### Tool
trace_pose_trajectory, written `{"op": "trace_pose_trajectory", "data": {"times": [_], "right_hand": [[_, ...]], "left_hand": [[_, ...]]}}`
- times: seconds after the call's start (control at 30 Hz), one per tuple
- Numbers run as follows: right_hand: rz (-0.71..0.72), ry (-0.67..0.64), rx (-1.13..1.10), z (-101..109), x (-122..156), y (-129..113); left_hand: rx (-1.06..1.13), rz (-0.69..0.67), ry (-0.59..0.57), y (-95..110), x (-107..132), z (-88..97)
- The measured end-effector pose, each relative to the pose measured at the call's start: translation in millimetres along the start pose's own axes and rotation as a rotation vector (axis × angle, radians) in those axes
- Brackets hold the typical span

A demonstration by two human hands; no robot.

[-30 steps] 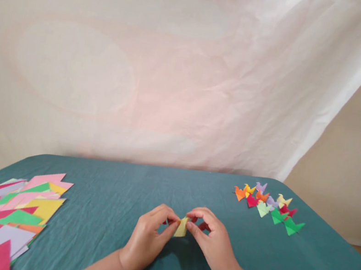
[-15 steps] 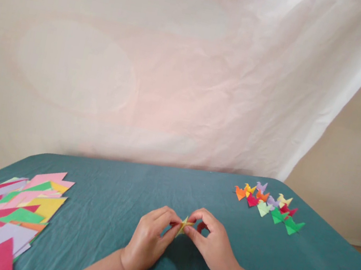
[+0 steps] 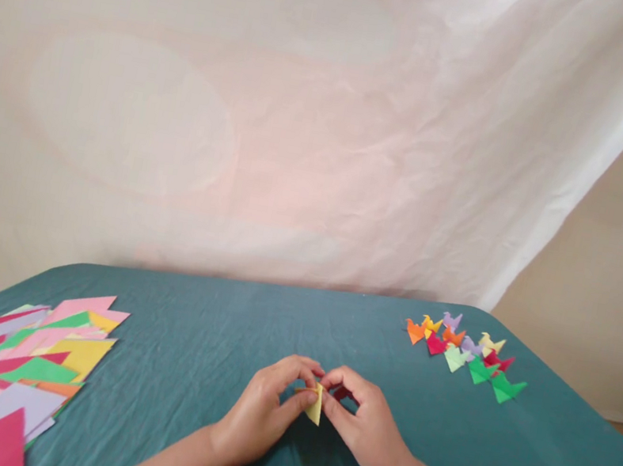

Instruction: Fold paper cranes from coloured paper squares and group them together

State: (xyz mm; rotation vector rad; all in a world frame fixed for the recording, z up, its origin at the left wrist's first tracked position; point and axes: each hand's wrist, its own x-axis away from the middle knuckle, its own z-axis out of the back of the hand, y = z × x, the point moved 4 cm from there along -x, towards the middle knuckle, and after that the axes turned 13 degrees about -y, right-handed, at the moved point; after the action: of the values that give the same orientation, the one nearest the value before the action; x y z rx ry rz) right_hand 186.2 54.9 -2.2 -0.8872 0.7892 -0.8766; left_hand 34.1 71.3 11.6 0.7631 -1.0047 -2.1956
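A small piece of folded yellow paper [image 3: 316,406] is held between both hands, a pale triangular face of it turned toward me with a point hanging down. My left hand [image 3: 269,409] pinches its left side between thumb and fingers. From the right, the fingertips of my right hand [image 3: 365,427] close on its upper right edge. Fingertips cover part of the paper, so its whole shape is hidden. Both hands are above the green cloth.
A green cloth [image 3: 196,341] covers the table. At left lies a spread pile of coloured paper sheets [image 3: 84,362]. Several small folded paper birds [image 3: 455,359] stand grouped at the far right. A pale sheet [image 3: 303,143] hangs behind the table.
The yellow paper has turned in my fingers: a narrow, edge-on form before, it now shows a wider triangular face. My left fingertips have shifted slightly right along it.
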Motion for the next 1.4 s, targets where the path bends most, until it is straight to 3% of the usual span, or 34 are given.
{"op": "trace_pose_trajectory", "data": {"times": [0.37, 0.5, 0.7, 0.8, 1.03, 1.27, 1.4], "right_hand": [[-0.09, -0.063, -0.161, -2.3, -0.2, 7.3], [-0.106, -0.048, -0.196, -3.4, -0.9, 11.6], [-0.107, 0.002, -0.196, -0.7, -1.6, 15.2], [-0.096, -0.012, -0.169, -0.5, -1.9, 13.6], [-0.106, -0.008, -0.046, -0.2, -1.5, 12.3], [-0.159, -0.028, -0.178, -3.8, -2.3, 23.8], [-0.136, -0.073, -0.26, -6.6, -2.9, 24.4]], "left_hand": [[-0.019, 0.137, 0.031, -10.8, 0.5, -4.6], [0.128, 0.182, 0.023, -15.5, 0.0, -7.4], [0.488, 0.305, -0.113, -32.3, -3.2, -14.7], [0.541, 0.342, -0.092, -33.7, -3.5, -14.8], [0.359, 0.313, -0.007, -26.5, -2.4, -11.6], [0.504, 0.286, 0.084, -30.3, -5.8, -6.5], [0.549, 0.286, 0.076, -26.2, -6.3, -7.2]]}}
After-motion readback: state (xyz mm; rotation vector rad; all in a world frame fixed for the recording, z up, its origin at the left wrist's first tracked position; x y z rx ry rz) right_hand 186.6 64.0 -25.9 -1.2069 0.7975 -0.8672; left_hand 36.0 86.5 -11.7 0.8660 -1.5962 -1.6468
